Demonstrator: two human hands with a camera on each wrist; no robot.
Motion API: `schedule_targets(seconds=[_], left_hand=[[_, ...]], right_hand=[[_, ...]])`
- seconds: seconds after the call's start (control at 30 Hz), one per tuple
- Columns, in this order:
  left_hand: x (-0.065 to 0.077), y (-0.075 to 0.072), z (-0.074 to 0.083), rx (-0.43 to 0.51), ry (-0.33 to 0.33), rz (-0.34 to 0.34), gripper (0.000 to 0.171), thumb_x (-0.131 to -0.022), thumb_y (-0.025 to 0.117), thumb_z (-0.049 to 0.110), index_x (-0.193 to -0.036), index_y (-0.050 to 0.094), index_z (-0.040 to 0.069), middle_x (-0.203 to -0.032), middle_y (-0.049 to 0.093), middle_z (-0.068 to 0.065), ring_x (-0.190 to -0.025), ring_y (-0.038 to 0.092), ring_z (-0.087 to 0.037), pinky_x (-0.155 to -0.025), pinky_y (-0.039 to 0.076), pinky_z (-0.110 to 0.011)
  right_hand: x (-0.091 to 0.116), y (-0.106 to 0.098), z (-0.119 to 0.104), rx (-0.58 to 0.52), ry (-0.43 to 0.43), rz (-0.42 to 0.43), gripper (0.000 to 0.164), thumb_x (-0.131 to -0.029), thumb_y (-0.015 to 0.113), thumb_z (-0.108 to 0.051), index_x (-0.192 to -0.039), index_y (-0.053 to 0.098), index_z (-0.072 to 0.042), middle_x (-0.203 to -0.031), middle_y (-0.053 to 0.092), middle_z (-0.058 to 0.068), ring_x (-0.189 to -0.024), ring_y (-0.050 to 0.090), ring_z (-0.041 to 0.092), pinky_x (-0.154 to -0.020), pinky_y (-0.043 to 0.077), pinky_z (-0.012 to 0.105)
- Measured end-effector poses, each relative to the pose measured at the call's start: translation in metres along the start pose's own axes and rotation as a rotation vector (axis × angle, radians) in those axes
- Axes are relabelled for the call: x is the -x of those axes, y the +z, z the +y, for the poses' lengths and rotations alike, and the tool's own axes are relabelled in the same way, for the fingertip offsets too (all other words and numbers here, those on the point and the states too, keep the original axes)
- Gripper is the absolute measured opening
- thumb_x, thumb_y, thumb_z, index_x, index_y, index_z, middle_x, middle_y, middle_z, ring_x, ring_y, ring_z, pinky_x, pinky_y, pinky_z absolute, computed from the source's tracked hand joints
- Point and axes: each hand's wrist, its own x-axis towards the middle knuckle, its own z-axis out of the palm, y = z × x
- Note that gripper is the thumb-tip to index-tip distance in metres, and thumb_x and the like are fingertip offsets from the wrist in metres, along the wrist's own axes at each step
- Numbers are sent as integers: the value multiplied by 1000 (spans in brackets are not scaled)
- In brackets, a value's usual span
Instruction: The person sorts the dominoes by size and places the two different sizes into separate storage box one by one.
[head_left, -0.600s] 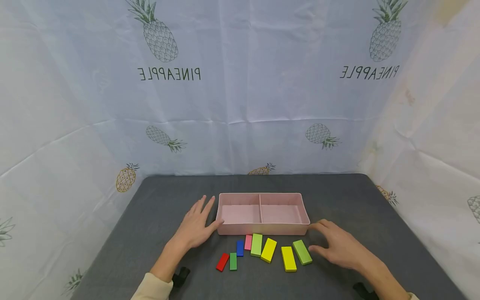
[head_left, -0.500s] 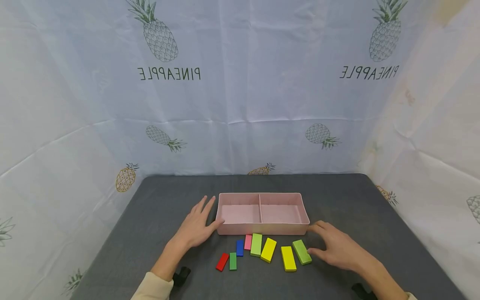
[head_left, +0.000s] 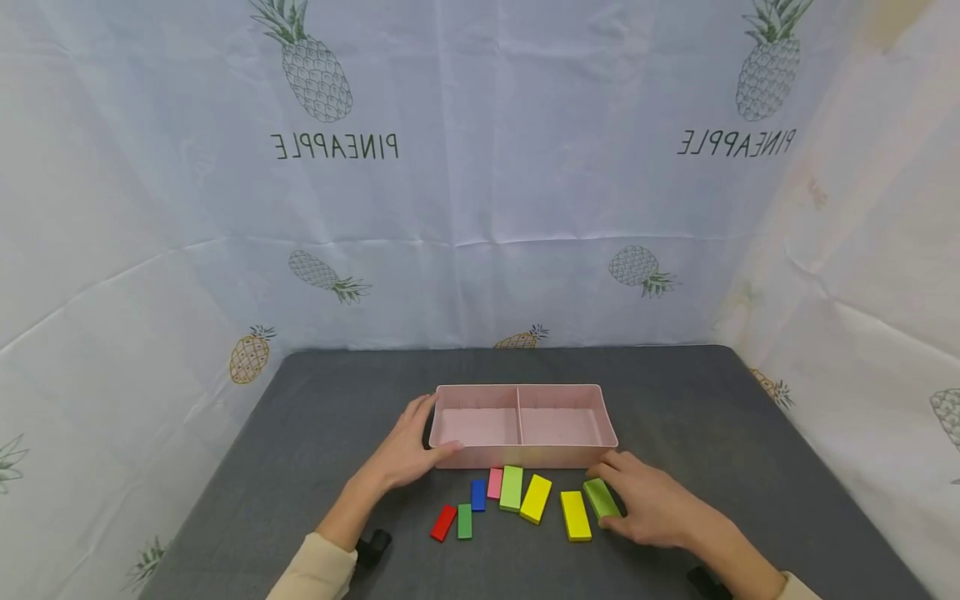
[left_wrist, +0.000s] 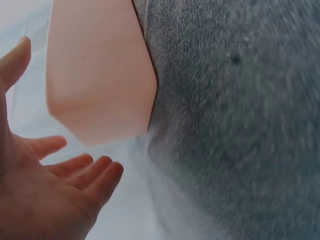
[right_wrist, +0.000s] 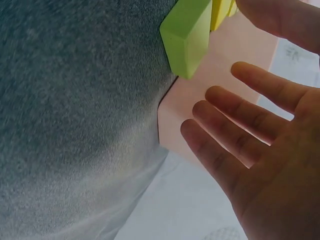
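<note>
A pink two-compartment box (head_left: 517, 457) stands in the middle of the table. At its left end is my left hand (head_left: 402, 450), thumb by the front wall and fingers along the left side. In the left wrist view that hand (left_wrist: 45, 195) has spread fingers and a gap to the box (left_wrist: 100, 60). My right hand (head_left: 645, 504) hovers over the rightmost light green block (head_left: 598, 497), thumb and fingers at its two ends. The right wrist view shows this hand (right_wrist: 280, 150) with extended fingers, apart from the block (right_wrist: 187, 35).
Left of that block lie a yellow block (head_left: 576, 517), another yellow block (head_left: 536, 500) and a second light green block (head_left: 512, 489). Smaller pink (head_left: 495, 483), blue (head_left: 478, 496), green (head_left: 465, 522) and red (head_left: 443, 523) blocks lie further left. A pineapple-print curtain (head_left: 465, 292) hangs behind.
My right hand has moved left, from beside the light green block to over it. The left hand has come closer around the box's left end. Box and blocks look unmoved.
</note>
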Motion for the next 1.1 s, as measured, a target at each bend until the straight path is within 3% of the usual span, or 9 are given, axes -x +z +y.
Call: schedule_targets(seconds=[0.27,0.53,0.87,1.1], left_hand=[[-8,6,-7,176,2,-21,97,-85,76,48,-161,27,13,-158,33,-18,-132,49,-39,-101,47,-60],[-15,6,-16,331,11,-71,91,-90,76,34,-161,24,12,-163,28,-18,-142,37,-45,-108,38,-65],[-17,7,-22,391,2,-85,90,-87,79,32,-159,29,16,-161,32,-15,-141,39,-43,-106,40,-65],[-18,7,-21,380,-3,-89,90,-87,79,32,-159,28,17,-161,31,-14,-141,38,-43,-106,39,-65]], right_hand=[[-4,3,-2,17,-20,-42,57,-77,86,-33,-126,63,-16,-118,54,-8,-100,50,11,-81,54,40],[-8,4,-4,9,-8,-93,58,-76,87,-28,-127,62,-14,-118,53,-6,-102,49,13,-83,55,40],[-12,6,-4,15,-8,-91,53,-75,85,-23,-122,63,-12,-113,50,-6,-99,46,13,-76,54,36],[-15,-2,-5,-4,-35,-61,52,-75,85,-26,-120,64,-11,-113,51,-7,-98,47,12,-77,52,34]])
